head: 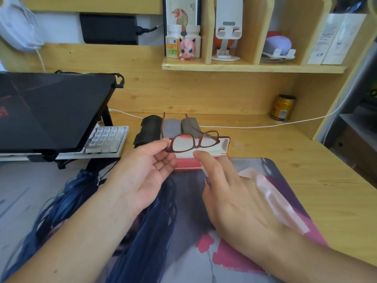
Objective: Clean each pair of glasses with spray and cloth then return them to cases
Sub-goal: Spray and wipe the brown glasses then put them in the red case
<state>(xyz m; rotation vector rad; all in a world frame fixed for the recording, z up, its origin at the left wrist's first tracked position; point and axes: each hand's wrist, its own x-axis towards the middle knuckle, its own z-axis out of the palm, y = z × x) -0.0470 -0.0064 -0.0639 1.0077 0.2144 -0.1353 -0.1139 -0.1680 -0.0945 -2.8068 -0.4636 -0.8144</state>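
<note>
We see the left hand (142,172) pinching the brown glasses (193,142) by one corner above the red case (204,154); right hand (230,193) fingers spread, relaxed, over the pink cloth (273,199)

Left hand (142,172) pinches brown glasses (193,141) above the open red case (204,154); right hand (230,193), fingers straight, covers the pink cloth (273,199) on the desk (306,160).

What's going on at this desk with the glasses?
A person is cleaning eyeglasses. Their left hand pinches a pair of brown-framed glasses by one corner, arms unfolded, above an open red case. The right hand is open, fingers extended toward the case. A pink cloth lies on the desk mat beside that hand. Three more cases sit behind.
</note>
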